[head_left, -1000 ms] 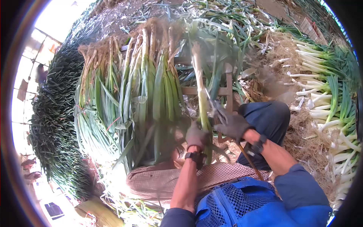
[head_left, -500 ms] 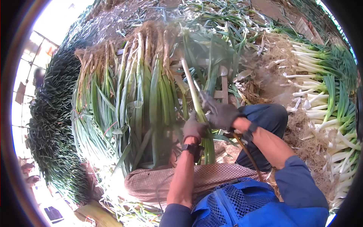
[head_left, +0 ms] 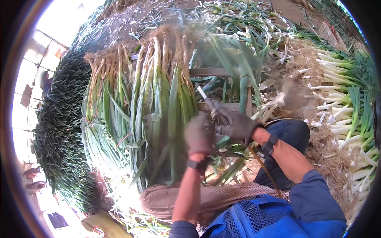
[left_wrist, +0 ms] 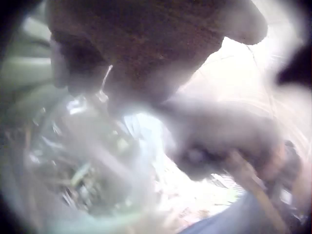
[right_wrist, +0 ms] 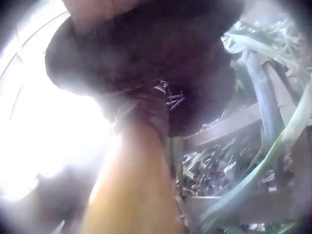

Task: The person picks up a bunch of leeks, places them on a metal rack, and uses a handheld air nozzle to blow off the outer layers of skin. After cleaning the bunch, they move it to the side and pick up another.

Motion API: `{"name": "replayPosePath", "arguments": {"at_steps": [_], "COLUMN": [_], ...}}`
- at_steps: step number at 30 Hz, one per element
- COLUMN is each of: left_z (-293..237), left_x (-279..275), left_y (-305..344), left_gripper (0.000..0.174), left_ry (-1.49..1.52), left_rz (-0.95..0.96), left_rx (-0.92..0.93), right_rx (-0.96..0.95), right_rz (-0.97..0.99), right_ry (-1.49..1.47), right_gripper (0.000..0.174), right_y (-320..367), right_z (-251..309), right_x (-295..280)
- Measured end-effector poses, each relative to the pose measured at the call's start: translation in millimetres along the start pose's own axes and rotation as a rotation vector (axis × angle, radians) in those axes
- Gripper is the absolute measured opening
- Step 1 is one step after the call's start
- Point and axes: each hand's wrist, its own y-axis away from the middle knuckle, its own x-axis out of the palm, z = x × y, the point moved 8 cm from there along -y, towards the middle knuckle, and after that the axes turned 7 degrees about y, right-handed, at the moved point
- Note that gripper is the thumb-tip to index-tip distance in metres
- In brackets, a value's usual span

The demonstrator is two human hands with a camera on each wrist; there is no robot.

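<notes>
Grey-gloved left hand (head_left: 198, 135) near centre of head view, motion-blurred, back toward camera, grip unreadable. Bare left forearm (head_left: 188, 194) up from 6 o'clock, black left wrist strap (head_left: 194, 164) on it. Grey-gloved right hand (head_left: 236, 125) just at 3 o'clock of left, fingers curled round thin metal tool (head_left: 210, 104). Bare right forearm (head_left: 287, 158) in from 4 o'clock, black right wrist strap (head_left: 270, 144), pushed-up blue sleeve (head_left: 317, 198).
</notes>
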Motion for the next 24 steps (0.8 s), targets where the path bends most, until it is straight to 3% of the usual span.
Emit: {"name": "replayPosePath", "arguments": {"at_steps": [3,7,11,15,18,21,24], "left_z": [30.3,58.6,62.2,65.2,69.5,81.6,81.7], "left_x": [-57.7,-57.7,-52.4,-43.8,-36.8,-25.1,-26.3], "left_y": [-55.3,-81.0,-88.5,-120.6,-152.1,-175.4,-193.1], "left_gripper": [0.036,0.035,0.036,0.044,0.054,0.062,0.064], "left_ry": [-0.245,-0.246,-0.25,-0.288,-0.363,-0.401,-0.393], "left_rz": [-0.181,-0.021,-0.088,-0.11,-0.085,-0.01,0.1], "left_rx": [-0.035,-0.185,-0.17,-0.081,-0.082,-0.144,-0.244], "right_rx": [0.187,0.122,0.048,0.19,0.126,0.217,0.095], "right_rz": [0.12,0.282,0.158,0.154,0.08,0.001,-0.124], "right_ry": [0.092,0.152,0.183,0.24,0.295,0.298,0.351], "right_gripper": [0.085,0.079,0.079,0.077,0.084,0.054,0.045], "right_y": [-14.9,-39.8,-84.5,-151.8,-205.1,-240.5,-272.1], "right_z": [20.9,30.4,29.0,15.8,3.6,7.1,9.2], "right_x": [-0.6,22.5,27.3,8.9,-0.9,-24.6,-42.5]}}
